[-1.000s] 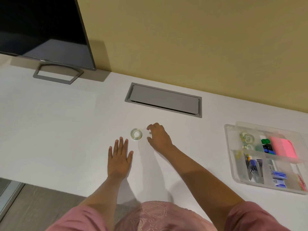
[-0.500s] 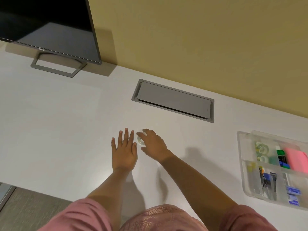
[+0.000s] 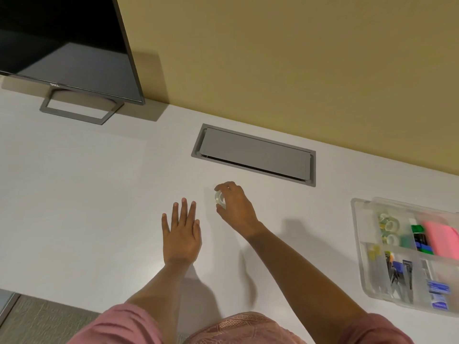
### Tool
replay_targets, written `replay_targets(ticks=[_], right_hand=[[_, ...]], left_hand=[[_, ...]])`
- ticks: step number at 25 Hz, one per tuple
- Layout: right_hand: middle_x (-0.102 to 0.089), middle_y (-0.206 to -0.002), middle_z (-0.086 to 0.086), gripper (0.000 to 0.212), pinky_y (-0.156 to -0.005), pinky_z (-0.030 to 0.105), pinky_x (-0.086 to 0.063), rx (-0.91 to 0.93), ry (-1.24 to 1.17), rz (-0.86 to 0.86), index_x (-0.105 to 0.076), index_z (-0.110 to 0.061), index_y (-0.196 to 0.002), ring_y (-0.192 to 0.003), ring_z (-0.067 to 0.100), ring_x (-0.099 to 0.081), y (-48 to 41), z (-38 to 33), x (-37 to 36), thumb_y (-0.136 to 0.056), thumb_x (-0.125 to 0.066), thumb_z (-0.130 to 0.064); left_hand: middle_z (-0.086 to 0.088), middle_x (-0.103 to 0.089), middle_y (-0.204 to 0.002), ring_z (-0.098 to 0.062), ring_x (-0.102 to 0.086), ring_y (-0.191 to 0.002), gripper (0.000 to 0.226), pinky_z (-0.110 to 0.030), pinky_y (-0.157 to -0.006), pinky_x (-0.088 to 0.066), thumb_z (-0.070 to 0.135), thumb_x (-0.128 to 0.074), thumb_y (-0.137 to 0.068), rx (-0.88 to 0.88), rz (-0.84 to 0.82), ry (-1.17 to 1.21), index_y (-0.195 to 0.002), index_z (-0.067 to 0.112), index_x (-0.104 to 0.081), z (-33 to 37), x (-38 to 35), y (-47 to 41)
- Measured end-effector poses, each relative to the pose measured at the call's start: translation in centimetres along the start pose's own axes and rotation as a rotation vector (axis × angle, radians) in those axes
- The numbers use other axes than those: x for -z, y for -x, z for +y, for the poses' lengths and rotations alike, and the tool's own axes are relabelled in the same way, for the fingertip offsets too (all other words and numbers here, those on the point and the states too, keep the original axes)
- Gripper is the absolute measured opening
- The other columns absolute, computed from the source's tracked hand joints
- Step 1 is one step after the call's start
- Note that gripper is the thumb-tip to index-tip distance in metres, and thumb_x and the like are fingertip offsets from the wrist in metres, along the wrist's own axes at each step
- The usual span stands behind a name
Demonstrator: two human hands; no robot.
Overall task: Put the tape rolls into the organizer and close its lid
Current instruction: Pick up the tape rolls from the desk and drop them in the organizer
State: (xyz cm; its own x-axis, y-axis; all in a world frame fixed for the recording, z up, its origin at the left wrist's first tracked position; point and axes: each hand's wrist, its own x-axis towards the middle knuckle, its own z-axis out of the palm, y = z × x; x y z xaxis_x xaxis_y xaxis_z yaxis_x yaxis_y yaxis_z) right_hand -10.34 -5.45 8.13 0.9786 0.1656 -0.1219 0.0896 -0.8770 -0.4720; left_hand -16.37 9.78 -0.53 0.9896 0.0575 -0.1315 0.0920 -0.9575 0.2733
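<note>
A small clear tape roll (image 3: 219, 197) is pinched between the thumb and fingers of my right hand (image 3: 236, 207), lifted just off the white desk (image 3: 99, 194). My left hand (image 3: 181, 234) lies flat on the desk to the left of it, fingers spread, holding nothing. The clear plastic organizer (image 3: 357, 234) sits open at the far right edge of the view. Its upper left compartment holds more clear tape rolls (image 3: 388, 227).
A grey cable hatch (image 3: 255, 155) is set into the desk behind my right hand. A monitor (image 3: 62, 45) on a grey stand (image 3: 79, 109) stands at the back left. The organizer also holds a pink block (image 3: 440, 242), markers and clips. The desk's front edge runs along the lower left.
My right hand closed over the tape roll that lay on the desk and picked it up. The left hand stayed flat. The camera view shifted left, pushing the organizer toward the right edge.
</note>
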Motion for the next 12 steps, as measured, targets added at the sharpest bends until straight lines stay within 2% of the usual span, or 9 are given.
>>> replay_targets(ticks=[6, 9, 12], right_hand=[[-0.048, -0.136, 0.002, 0.043, -0.089, 0.032, -0.051, -0.057, 0.001, 0.064, -0.051, -0.018, -0.129, -0.124, 0.022, -0.046, 0.9, 3.3, 3.9, -0.088, -0.062, -0.013], [-0.046, -0.138, 0.003, 0.043, -0.092, 0.034, -0.051, -0.101, 0.016, 0.091, -0.05, -0.018, -0.13, -0.127, 0.022, -0.044, 1.8, 5.8, 6.0, -0.089, -0.062, -0.014], [-0.046, -0.138, 0.003, 0.044, -0.091, 0.033, -0.052, -0.141, 0.032, 0.122, -0.049, -0.018, -0.131, -0.127, 0.021, -0.045, 3.2, 8.8, 8.3, -0.089, -0.062, -0.014]], left_hand=[[0.01, 0.018, -0.154, -0.017, 0.008, -0.15, 0.061, -0.046, -0.121, 0.004, 0.044, 0.009, -0.09, -0.009, -0.039, -0.03, -0.148, 0.027, 0.01, 0.2, 0.6, 0.0], [0.004, 0.017, -0.159, -0.019, 0.011, -0.15, 0.054, -0.046, -0.123, 0.005, 0.039, -0.005, -0.1, 0.03, -0.081, -0.02, -0.148, 0.024, 0.013, 0.8, 0.8, 0.1], [-0.001, 0.013, -0.162, -0.019, 0.012, -0.15, 0.056, -0.044, -0.123, 0.004, 0.035, -0.014, -0.102, 0.032, -0.106, -0.013, -0.151, 0.021, 0.01, 3.3, 0.8, 0.9]])
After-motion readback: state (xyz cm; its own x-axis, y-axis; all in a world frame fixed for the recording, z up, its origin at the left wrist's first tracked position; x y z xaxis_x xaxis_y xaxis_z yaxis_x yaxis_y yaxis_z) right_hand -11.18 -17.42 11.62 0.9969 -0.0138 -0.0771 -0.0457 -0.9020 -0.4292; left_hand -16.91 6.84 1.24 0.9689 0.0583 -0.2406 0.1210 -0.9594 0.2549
